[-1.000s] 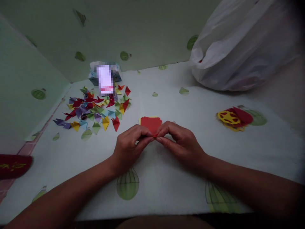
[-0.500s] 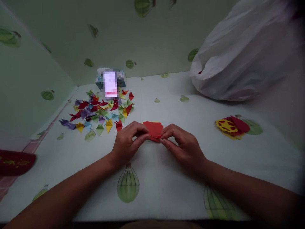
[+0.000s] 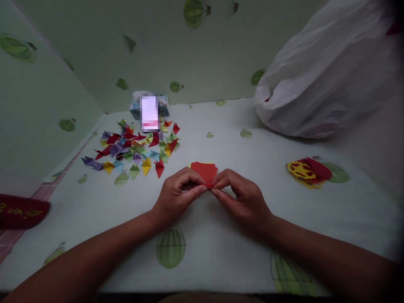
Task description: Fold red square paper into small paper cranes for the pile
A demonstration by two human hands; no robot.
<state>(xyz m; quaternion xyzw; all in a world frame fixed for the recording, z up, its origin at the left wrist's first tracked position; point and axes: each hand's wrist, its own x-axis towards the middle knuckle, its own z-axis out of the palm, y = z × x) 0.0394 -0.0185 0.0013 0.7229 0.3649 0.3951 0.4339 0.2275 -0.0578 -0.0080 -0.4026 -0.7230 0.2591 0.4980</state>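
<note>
My left hand (image 3: 181,191) and my right hand (image 3: 241,193) meet at the middle of the table, each in a thumb-and-finger pinch. Between the fingertips is a small piece of red paper (image 3: 208,185), mostly hidden by the fingers. Just beyond it lies a stack of red paper sheets (image 3: 204,169), with a pale yellow edge showing at the back. To the left of my left hand spreads a pile of folded paper cranes (image 3: 135,149) in red, purple, yellow, green, blue and orange.
A tissue box (image 3: 164,106) stands at the back left behind a blurred, lit phone screen (image 3: 149,111). A large white plastic bag (image 3: 312,84) fills the back right. Yellow and red paper cut-outs (image 3: 304,170) lie at right; a dark red object (image 3: 23,211) sits at the left edge.
Both hands have come closer together at the fingertips, the left one moving right. Less of the red paper between them shows. The whole view has shifted slightly.
</note>
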